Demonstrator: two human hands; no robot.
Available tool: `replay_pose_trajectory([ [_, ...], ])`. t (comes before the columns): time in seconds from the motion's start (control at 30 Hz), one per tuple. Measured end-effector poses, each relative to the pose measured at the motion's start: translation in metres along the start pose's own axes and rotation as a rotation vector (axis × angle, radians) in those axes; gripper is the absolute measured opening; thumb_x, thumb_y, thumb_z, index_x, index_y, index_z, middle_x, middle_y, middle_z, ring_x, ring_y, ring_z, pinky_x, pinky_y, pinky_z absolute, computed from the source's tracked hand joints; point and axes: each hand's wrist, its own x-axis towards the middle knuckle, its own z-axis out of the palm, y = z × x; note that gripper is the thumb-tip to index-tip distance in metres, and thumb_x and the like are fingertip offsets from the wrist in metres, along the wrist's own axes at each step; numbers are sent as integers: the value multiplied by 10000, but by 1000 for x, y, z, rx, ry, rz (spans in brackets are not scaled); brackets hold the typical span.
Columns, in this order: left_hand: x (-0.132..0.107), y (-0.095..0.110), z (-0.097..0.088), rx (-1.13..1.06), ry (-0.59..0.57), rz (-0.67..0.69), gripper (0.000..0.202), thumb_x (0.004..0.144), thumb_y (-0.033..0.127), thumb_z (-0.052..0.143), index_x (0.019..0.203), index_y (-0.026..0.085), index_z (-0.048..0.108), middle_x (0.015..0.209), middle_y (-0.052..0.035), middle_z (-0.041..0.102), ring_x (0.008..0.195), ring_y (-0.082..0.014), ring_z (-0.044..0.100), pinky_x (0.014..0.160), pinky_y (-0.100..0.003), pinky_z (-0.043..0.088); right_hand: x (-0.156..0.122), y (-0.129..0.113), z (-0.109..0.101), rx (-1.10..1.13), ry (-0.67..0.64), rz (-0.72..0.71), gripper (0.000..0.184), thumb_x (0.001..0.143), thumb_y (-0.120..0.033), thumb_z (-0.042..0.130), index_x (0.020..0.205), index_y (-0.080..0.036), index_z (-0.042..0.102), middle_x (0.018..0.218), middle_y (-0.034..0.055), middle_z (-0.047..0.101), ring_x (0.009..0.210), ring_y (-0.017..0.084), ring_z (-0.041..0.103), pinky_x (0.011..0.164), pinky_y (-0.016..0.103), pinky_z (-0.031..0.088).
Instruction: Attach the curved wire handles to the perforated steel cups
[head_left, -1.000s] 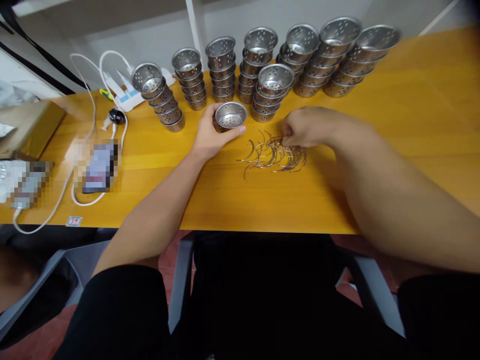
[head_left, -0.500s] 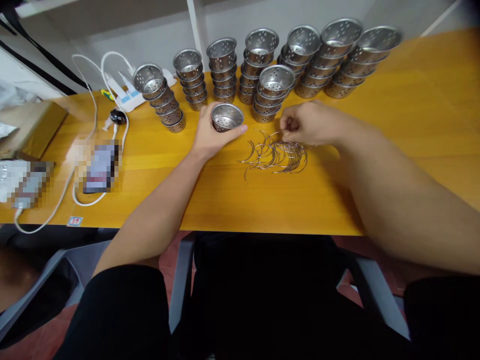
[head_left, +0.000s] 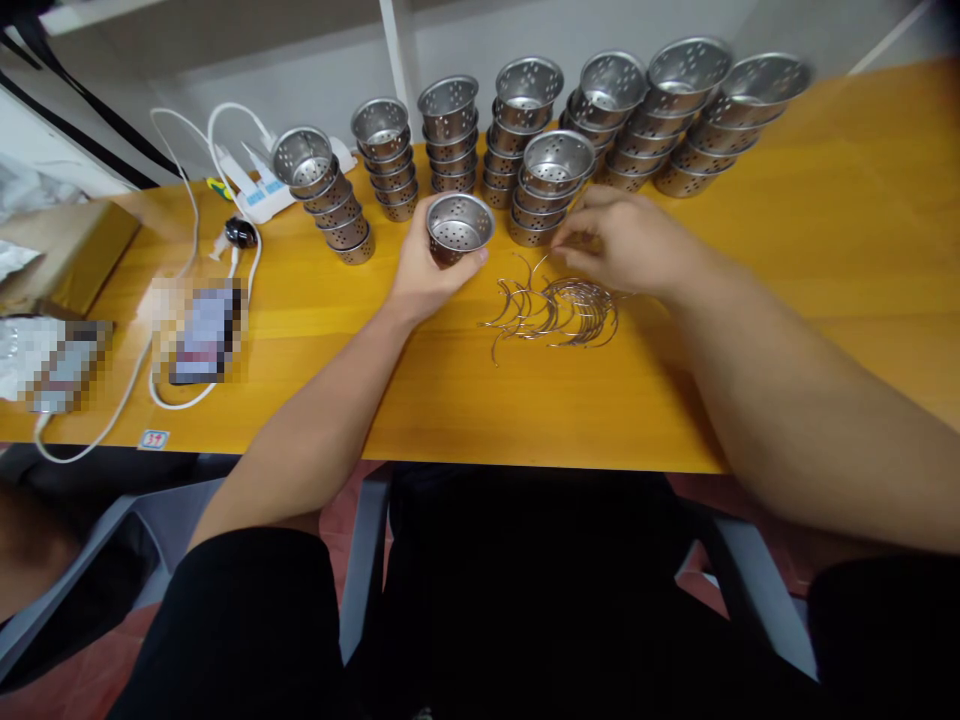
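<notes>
My left hand (head_left: 420, 268) is wrapped round a small perforated metal cup (head_left: 460, 228), thumb at the front; the cup's open top faces up. Just right of it lies a loose pile of thin curved metal wires (head_left: 577, 310) on the wooden table. Over the back of this pile is my right hand (head_left: 600, 240), its fingers drawn together in a pinch. One curved wire (head_left: 534, 272) rises from the pile to those fingertips and seems to be between them. Directly behind the right fingertips stands a stack of perforated cups (head_left: 551, 190).
Several more cup stacks (head_left: 454, 140) line the table's back, beneath a grey wall. On the left lie a phone (head_left: 204, 335), a second device (head_left: 71, 365), white cables, a power strip (head_left: 266, 195) and a cardboard box (head_left: 82, 255). Part of another person shows at the lower left.
My left hand has lifted the cup slightly. My right hand has shifted a little up and left, and a wire end now stands up towards its fingertips.
</notes>
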Motion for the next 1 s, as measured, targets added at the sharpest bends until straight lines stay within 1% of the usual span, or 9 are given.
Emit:
replay_pose_trajectory([
  [0.13,-2,1,-1,-6,-18,-7,1048,975,985,933,1710,333,567,1578,-136,779,1530,-393,820,1410,-604,647,-2,-4,-3,27,60,-12,155,1166,-291,684,1221,-284,828,1464,206,777,1445,431,722,1336,532,574],
  [0.2,-3,-1,-2,-15,-16,22,1101,921,1019,957,1686,312,599,1580,-144,781,1508,-398,823,1391,-599,657,-1,0,-2,38,101,-26,136,1165,-304,673,1194,-291,805,1345,194,810,1317,413,769,1261,543,620],
  [0.3,-5,-3,-2,-33,-29,47,1151,878,1038,974,1657,262,630,1550,-151,788,1512,-410,811,1373,-596,657,1,9,7,81,268,-76,53,1090,-335,719,1119,-304,750,1106,134,842,1055,383,818,1082,566,688],
  [0.37,-7,-1,-2,-40,-58,50,1145,886,1014,989,1661,246,640,1568,-165,784,1535,-418,798,1374,-595,653,2,12,14,142,374,-108,102,1062,-391,762,1075,-302,715,1003,107,838,913,359,809,968,560,704],
  [0.47,-10,8,0,-28,-142,101,1128,895,954,1030,1709,276,642,1746,-204,698,1646,-445,735,1413,-631,626,3,9,24,240,403,-115,254,1105,-530,803,1035,-318,683,942,91,822,800,329,767,849,544,694],
  [0.6,-17,26,7,23,-242,219,1030,952,864,1040,1724,298,659,1889,-205,562,1789,-465,603,1478,-714,549,4,-6,31,358,372,-105,353,1120,-613,829,1007,-323,663,912,90,791,774,320,739,805,546,671],
  [0.77,-23,49,13,-28,-285,170,960,987,745,1055,1697,225,672,1661,-213,705,1570,-438,751,1392,-686,631,4,-16,36,445,348,-105,414,1149,-666,871,1013,-329,671,937,93,779,832,328,714,894,591,671],
  [0.9,-21,56,14,-101,-283,152,929,973,770,1056,1614,194,709,1571,-194,745,1500,-416,776,1370,-660,638,6,-14,38,440,383,-199,438,1155,-683,879,1006,-314,697,977,108,770,856,311,689,870,567,656],
  [1.0,-20,57,14,-130,-296,111,944,941,802,1070,1570,188,725,1522,-175,764,1448,-393,789,1331,-628,661,8,-16,39,412,441,-278,369,1183,-646,821,1070,-296,789,1086,132,794,888,318,726,864,556,659],
])
